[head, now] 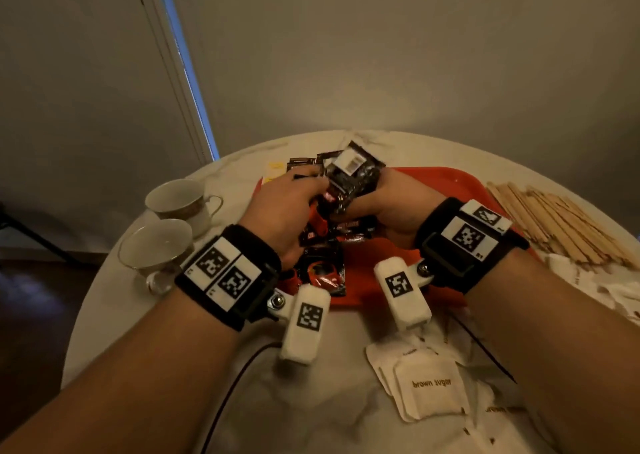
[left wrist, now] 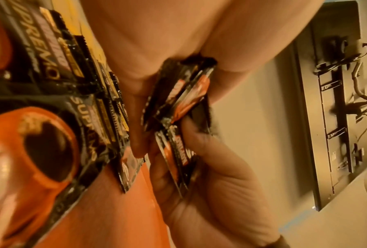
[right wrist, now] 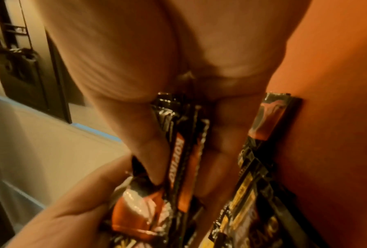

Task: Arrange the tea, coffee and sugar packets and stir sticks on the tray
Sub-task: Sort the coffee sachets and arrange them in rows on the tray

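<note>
Holding a bunch of coffee packets [head: 349,179] above the red tray [head: 446,179], you have both hands wrapped on it: your left hand [head: 287,207] pinches the near ends, your right hand [head: 388,204] curls its fingers round the stack from the other side. More coffee packets [head: 322,270] lie loose on the tray beneath your wrists. The brown sugar packets [head: 429,387] sit on the desk [head: 311,401] in front of you, off the tray, and the stir sticks [head: 561,221] lie in a heap on the desk to your right, just beside the tray's edge. Two cups [head: 173,225] stand at the left.

These sachets look light, thin and glossy, so they will likely slide against each other and fan out if you squeeze only one end. Grip across the middle of the stack with thumb on one face and fingers on the other, and tap the edges square before you lay them down. The sugar packets are probably soft paper; lift them by the flat sides, not the corners
</note>
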Demonstrator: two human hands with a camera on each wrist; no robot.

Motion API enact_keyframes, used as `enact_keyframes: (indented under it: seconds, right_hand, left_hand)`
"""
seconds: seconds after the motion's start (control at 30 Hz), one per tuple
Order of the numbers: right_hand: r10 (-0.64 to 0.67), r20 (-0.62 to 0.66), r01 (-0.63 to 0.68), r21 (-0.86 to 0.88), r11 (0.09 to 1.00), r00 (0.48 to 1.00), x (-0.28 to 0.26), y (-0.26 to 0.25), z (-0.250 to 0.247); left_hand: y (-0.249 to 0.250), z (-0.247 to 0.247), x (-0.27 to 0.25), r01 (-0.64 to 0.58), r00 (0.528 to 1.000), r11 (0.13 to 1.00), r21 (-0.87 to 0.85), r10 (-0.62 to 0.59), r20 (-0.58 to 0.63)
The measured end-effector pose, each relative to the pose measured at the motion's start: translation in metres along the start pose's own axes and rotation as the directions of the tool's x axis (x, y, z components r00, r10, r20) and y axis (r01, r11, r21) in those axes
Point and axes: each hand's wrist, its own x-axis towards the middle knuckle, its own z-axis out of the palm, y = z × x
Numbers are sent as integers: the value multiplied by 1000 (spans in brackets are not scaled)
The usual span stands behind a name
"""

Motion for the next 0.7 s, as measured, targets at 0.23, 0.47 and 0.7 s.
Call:
enact_keyframes:
  seconds: [0.23, 0.47, 0.7]
  right_hand:
    - [-79, -120, 79, -10, 997, 990, 9, 1, 10]
    - [-66, -221, 62, -24, 998, 973, 12, 1, 15]
    - [-135, -232, 138, -2, 990, 963, 8, -1, 16]
  left_hand:
    - [-4, -21, 10, 40, 999, 998, -47, -40, 1]
    - [-7, -31, 16, 27, 996, 997, -68, -33, -83]
    - [-8, -31, 10, -28, 999, 998, -59, 25, -41]
